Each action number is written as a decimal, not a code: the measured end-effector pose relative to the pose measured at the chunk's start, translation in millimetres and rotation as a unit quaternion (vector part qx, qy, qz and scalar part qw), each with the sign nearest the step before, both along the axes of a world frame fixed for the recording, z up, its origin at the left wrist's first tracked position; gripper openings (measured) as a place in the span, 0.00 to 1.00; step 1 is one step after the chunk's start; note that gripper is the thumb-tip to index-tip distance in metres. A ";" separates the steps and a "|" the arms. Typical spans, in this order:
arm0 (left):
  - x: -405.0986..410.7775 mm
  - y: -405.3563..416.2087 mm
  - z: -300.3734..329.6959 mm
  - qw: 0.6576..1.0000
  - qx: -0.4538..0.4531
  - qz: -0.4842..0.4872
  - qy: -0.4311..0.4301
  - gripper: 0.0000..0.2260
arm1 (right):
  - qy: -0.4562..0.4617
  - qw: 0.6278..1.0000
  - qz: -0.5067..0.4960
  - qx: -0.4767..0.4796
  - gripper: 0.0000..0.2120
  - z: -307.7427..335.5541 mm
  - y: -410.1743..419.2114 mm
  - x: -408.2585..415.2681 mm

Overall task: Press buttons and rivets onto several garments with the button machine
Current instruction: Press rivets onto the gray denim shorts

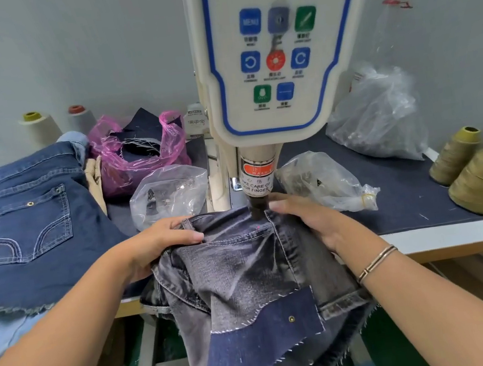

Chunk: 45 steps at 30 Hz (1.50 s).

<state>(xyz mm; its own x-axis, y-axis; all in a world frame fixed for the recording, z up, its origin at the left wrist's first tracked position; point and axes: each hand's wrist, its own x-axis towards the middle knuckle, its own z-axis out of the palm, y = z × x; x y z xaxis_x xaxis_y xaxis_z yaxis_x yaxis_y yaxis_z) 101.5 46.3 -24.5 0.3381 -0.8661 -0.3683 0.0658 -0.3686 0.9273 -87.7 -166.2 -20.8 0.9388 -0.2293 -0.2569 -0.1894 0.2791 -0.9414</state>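
Grey denim garment (248,276) lay draped over table edge (461,236), pocket corner set directly under press head (258,208) of button machine (265,54), apparently so fastener would land on corner. Left hand (161,241) gripped bunched waistband, thumb on top, likely keeping cloth taut. Right hand (311,219) pinched fabric just beside press head, fingertips close to punch; warning label (257,180) relevant. Finished blue denim shorts (26,221) sat apart at left, rivets visible. Clear bags (169,193) near machine, contents unclear.
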 end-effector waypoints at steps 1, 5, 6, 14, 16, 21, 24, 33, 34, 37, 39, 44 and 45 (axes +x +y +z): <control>-0.3 -1.5 0.3 1.000 -0.002 0.004 -0.001 0.34 | -0.004 1.000 0.010 -0.012 0.17 -1.6 -2.5 -0.8; 0.4 -5.2 0.1 0.999 -0.004 0.033 -0.018 0.40 | -0.025 0.987 -0.040 -0.157 0.16 -9.4 -3.7 3.6; 1.5 -5.3 -1.6 0.999 -0.002 0.042 -0.029 0.43 | -0.043 0.983 -0.056 -0.168 0.14 -13.0 -3.8 4.2; 0.1 -4.5 -7.2 0.997 -0.010 0.072 -0.020 0.47 | -0.127 0.959 -0.116 -0.225 0.25 -25.6 9.2 -2.7; -0.9 -3.4 -7.6 0.997 -0.022 0.068 0.003 0.40 | -0.132 0.956 -0.093 -0.243 0.17 -23.4 15.1 -7.2; 0.4 -3.1 -10.2 0.996 -0.028 0.080 0.013 0.38 | -0.104 0.947 -0.007 -0.302 0.16 -23.5 13.7 -13.6; 2.0 -4.8 -12.3 0.995 -0.021 0.099 0.015 0.42 | -0.091 0.940 0.031 -0.328 0.19 -22.4 7.8 -13.9; 1.3 -8.6 -11.6 0.993 -0.046 0.100 0.030 0.21 | -0.093 0.935 0.026 -0.340 0.19 -24.7 8.0 -14.4; 0.5 -9.1 -11.7 0.993 -0.051 0.105 0.032 0.19 | -0.095 0.937 0.025 -0.334 0.19 -24.6 8.0 -14.7; -1.2 -9.8 -11.5 0.990 -0.058 0.122 0.032 0.21 | -0.108 0.947 0.016 -0.301 0.17 -24.4 9.2 -15.8; -0.9 -10.4 -11.7 0.989 -0.060 0.129 0.029 0.23 | -0.113 0.954 0.006 -0.277 0.15 -24.2 10.2 -16.0; -0.9 -11.8 -14.0 0.987 -0.076 0.141 0.015 0.20 | -0.109 0.962 -0.032 -0.249 0.13 -22.5 10.0 -14.1; -0.7 -11.7 -14.5 0.986 -0.078 0.145 0.017 0.19 | -0.108 0.962 -0.037 -0.249 0.14 -22.2 10.3 -13.5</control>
<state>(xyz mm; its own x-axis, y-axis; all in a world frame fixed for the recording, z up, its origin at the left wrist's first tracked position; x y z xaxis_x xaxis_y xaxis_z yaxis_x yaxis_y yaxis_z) 100.8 34.5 -39.0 0.5698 -0.7818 -0.2532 0.1796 -0.1822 0.9667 -101.2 -155.9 -43.0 0.9345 -0.3411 0.1019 0.0296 -0.2109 -0.9771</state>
